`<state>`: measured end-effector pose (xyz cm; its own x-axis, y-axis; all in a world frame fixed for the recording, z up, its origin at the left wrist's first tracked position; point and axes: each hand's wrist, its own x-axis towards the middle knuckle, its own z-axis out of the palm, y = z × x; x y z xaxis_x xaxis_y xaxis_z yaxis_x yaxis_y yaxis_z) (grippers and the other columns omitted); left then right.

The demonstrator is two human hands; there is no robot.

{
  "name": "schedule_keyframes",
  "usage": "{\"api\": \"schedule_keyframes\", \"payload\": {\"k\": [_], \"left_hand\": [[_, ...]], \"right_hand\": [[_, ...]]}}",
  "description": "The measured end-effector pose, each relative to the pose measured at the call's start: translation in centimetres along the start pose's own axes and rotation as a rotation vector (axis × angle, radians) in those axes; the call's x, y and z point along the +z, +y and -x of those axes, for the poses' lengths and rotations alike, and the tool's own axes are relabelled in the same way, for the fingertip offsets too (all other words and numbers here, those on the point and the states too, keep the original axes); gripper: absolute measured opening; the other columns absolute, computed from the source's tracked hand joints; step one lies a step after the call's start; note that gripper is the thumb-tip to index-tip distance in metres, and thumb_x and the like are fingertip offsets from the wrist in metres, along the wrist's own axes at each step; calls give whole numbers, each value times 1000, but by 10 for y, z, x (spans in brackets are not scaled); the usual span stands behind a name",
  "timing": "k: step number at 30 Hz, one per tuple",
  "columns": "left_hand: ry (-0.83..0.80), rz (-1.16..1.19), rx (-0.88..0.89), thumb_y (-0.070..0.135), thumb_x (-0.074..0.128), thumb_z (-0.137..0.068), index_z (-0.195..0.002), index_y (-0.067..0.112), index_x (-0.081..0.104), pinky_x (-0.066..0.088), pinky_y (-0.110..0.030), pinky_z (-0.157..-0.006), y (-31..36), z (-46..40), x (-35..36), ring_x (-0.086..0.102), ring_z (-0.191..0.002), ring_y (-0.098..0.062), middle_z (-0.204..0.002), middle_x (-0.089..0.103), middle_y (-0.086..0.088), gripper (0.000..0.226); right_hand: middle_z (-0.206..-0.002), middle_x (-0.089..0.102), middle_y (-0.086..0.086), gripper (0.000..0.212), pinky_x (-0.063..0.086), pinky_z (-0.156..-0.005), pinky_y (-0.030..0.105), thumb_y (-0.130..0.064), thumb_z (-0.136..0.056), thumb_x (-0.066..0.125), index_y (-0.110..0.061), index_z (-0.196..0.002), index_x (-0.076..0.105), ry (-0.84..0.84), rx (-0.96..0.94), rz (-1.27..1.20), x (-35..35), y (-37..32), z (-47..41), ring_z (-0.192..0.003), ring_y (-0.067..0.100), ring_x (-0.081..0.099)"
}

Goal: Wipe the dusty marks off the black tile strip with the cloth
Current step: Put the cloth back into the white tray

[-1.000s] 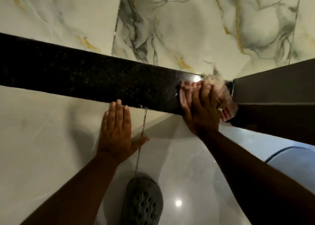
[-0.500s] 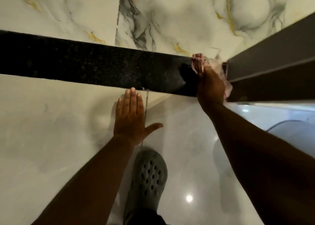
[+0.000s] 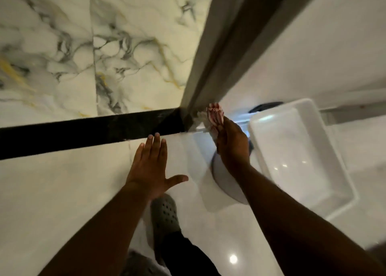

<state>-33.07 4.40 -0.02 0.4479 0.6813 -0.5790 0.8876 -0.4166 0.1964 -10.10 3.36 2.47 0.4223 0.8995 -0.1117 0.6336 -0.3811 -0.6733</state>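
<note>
The black tile strip runs across the wall from the left edge to a grey door frame. My right hand is shut on a red-and-white cloth, held just right of the strip's right end, at the foot of the frame. My left hand lies flat and open on the pale tile below the strip, its fingertips touching the strip's lower edge. Faint pale smears show on the strip near its right end.
A white rectangular basin sits to the right of my right hand. Marble-patterned wall tiles fill the area above the strip. A grey perforated clog stands on the glossy white floor below my left hand.
The view has swung right and tilted. My right hand with the cloth has slid off the strip's right end to the door frame. My left hand has stayed flat below the strip.
</note>
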Motion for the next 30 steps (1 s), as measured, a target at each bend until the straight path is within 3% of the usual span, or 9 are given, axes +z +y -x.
{"api": "schedule_keyframes", "payload": {"k": [4, 8, 10, 13, 16, 20, 25, 28, 30], "left_hand": [[113, -24, 147, 95, -7, -57, -157, 5, -20, -4, -47, -129, 89, -6, -26, -21, -156, -34, -167, -25, -19, 135], [162, -66, 329, 95, -3, -62, -158, 8, -18, -6, -47, -129, 172, -39, -31, -20, -156, -33, -167, -24, -18, 130], [181, -73, 360, 94, -6, -62, -158, 7, -17, -6, -46, -129, 209, -58, -28, -19, -157, -33, -168, -23, -18, 131], [173, -92, 343, 94, -7, -60, -159, 5, -14, -6, -46, -128, 251, -84, -19, -18, -157, -32, -168, -21, -19, 133], [137, -164, 365, 94, -4, -62, -158, 7, -17, -10, -45, -126, 278, -106, -3, -21, -156, -31, -168, -24, -17, 131], [107, -254, 386, 94, 2, -66, -161, 8, -9, -8, -43, -125, 289, -121, 15, -12, -158, -33, -170, -14, -18, 128], [112, -244, 321, 95, 4, -65, -162, 8, 2, -3, -44, -126, 293, -121, 20, -3, -159, -34, -171, -3, -17, 130], [141, -231, 278, 96, 8, -67, -162, 7, 8, 0, -46, -125, 298, -121, 25, 1, -159, -35, -171, 2, -18, 130], [168, -228, 263, 96, 15, -70, -161, 4, 16, 7, -48, -125, 299, -121, 31, 9, -158, -37, -170, 10, -20, 130]], "right_hand": [[-108, 68, -6, 28, 54, -81, 27, -22, -101, 48, -23, -126, 63, 130, 44, -107, -101, 26, 20, -89, 10, 62], [-102, 71, -2, 25, 57, -73, 30, -27, -104, 49, -22, -124, 65, 224, 95, 8, -173, 94, 23, -77, 12, 65], [-110, 70, -12, 31, 53, -72, 19, -19, -104, 48, -17, -132, 60, 246, 123, 34, -193, 137, 26, -81, 5, 65], [-139, 59, 8, 42, 51, -99, 40, -13, -102, 50, -10, -143, 50, 170, 74, 296, -190, 198, 29, -119, 29, 61], [-161, 30, 11, 50, 19, -123, 41, -16, -105, 44, -16, -153, 34, -146, 141, 355, -156, 246, 31, -149, 29, 25], [-167, 8, 9, 59, 6, -123, 54, -37, -105, 37, -18, -158, 16, -391, 123, 479, -114, 278, 50, -153, 31, -3], [-167, 1, 11, 73, -5, -121, 53, -61, -100, 20, -17, -158, 16, -243, 42, 508, -124, 288, 35, -150, 30, -11], [-167, -10, 8, 87, -12, -120, 56, -74, -91, 2, -20, -159, 6, -314, 73, 583, -118, 296, 22, -151, 31, -15], [-167, -11, 9, 89, -9, -120, 60, -76, -90, 2, -20, -159, 3, -284, 124, 598, -105, 302, 22, -152, 33, -12]]}}
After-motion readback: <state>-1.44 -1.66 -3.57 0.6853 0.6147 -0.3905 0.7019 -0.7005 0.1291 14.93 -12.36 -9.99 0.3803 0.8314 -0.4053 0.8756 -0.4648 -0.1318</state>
